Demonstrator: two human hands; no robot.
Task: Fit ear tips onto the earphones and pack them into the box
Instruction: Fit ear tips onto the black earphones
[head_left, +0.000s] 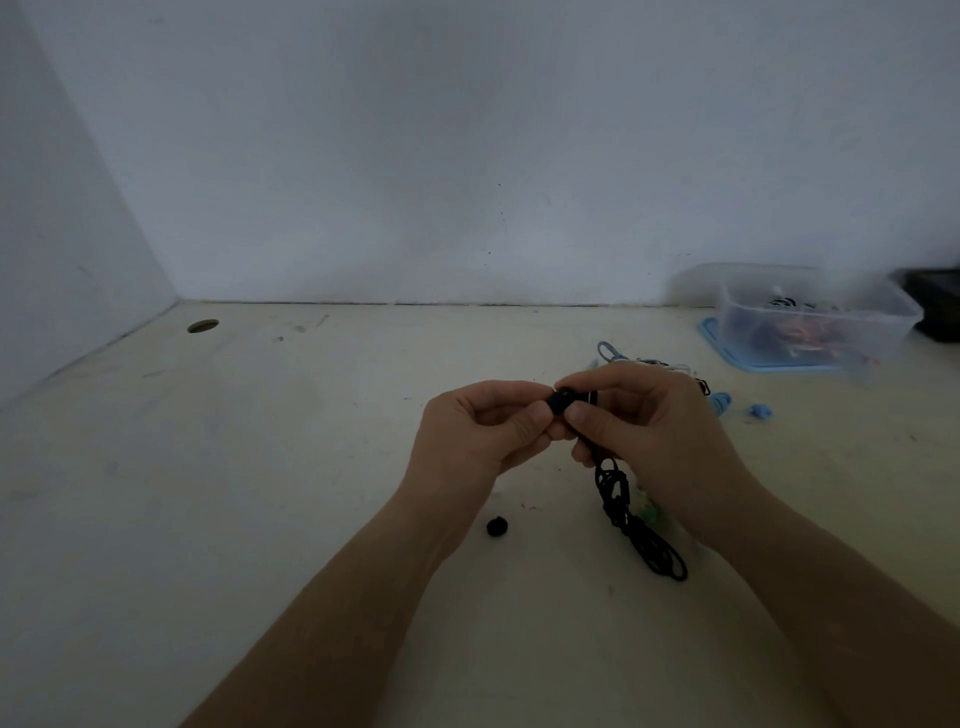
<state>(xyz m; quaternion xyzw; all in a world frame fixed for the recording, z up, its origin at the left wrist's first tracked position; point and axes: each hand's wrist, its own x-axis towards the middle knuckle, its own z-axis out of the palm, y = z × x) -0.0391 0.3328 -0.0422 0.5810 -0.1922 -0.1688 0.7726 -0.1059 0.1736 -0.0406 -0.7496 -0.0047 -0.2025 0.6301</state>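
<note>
My left hand (480, 428) and my right hand (644, 431) meet above the table's middle, fingertips pinched together on a black ear tip (561, 401) at the end of a black earphone. The earphone's black cable (631, 522) hangs from my right hand and lies bundled on the table under that wrist. A second, loose black ear tip (497, 527) rests on the table below my left hand. The clear plastic box (815, 317) stands at the back right on a blue lid (727, 345), with several earphones inside.
More earphones, blue (722, 402) and others, lie in a heap behind my right hand. A dark object (935, 304) sits at the far right edge. A round cable hole (202, 326) is at the table's back left. Walls close in behind and left.
</note>
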